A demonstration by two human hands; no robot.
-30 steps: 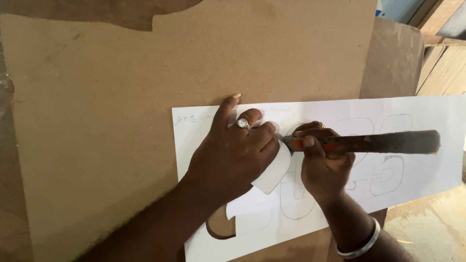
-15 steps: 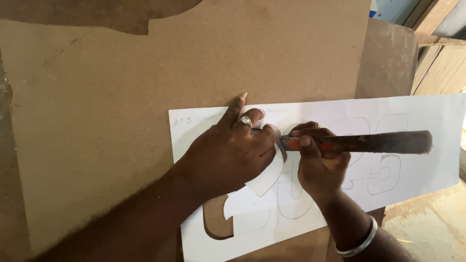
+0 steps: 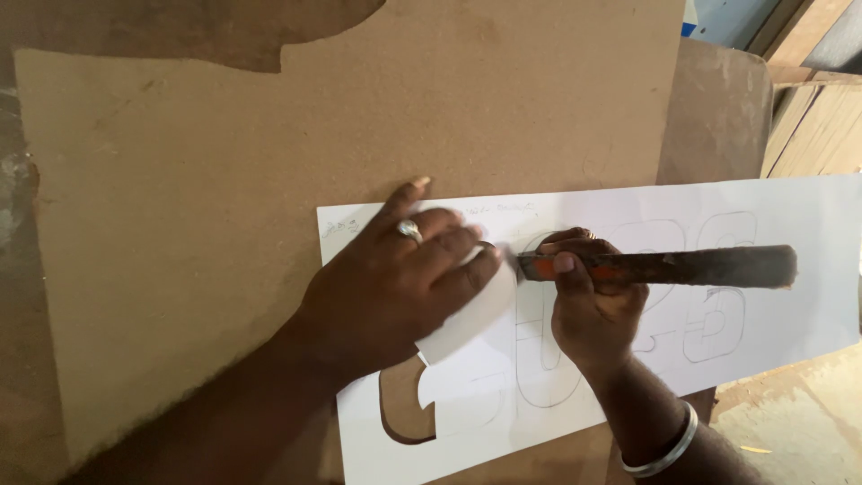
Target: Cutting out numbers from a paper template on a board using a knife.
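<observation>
A white paper sheet (image 3: 790, 296) with outlined shapes lies on a brown fibreboard panel (image 3: 224, 180). My left hand (image 3: 395, 278), with a ring on one finger, presses flat on the sheet's left part and holds down a partly cut, curling paper flap (image 3: 462, 328). My right hand (image 3: 588, 310) grips a long cutting tool (image 3: 682, 267) with a dark, worn handle and an orange section. Its tip meets the paper beside my left fingertips. A cut-out gap (image 3: 404, 413) in the sheet shows the board beneath.
A second brown board (image 3: 718, 117) lies under the panel at the right. Stacked wooden boards (image 3: 817, 126) stand at the far right, with a dusty floor (image 3: 790, 422) below them. A silver bangle (image 3: 664, 449) sits on my right wrist.
My left hand has spread a little flatter and shifted slightly on the sheet. The tool stays at the same cut line, and the view has drifted a little.
</observation>
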